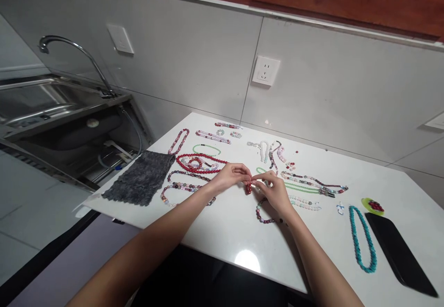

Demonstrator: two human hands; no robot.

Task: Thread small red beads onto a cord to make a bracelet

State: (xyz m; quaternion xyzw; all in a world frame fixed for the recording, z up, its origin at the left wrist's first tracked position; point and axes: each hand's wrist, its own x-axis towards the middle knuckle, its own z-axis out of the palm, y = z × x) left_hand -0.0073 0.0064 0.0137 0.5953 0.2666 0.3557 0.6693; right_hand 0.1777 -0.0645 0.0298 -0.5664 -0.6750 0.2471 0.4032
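Over the middle of the white table, a short bunch of red beads point(248, 188) hangs just below my fingertips. My left hand point(233, 176) is pinched at the top of the bunch, fingers curled. From the other side, my right hand point(274, 190) meets it with thumb and forefinger closed at the same spot; any thread there is too fine to see. A long red bead necklace point(199, 156) lies left of my left hand, partly hidden behind it. Under my right hand is a dark multicoloured bead strand point(259, 218), partly covered by it.
A grey cloth point(140, 177) lies at the table's left edge. Several bead strands spread across the back. To the right are pliers point(326, 192), a turquoise necklace point(362, 240), a yellow-green dish point(366, 204) with red beads and a black flat object point(398, 251). A sink point(31, 94) stands left.
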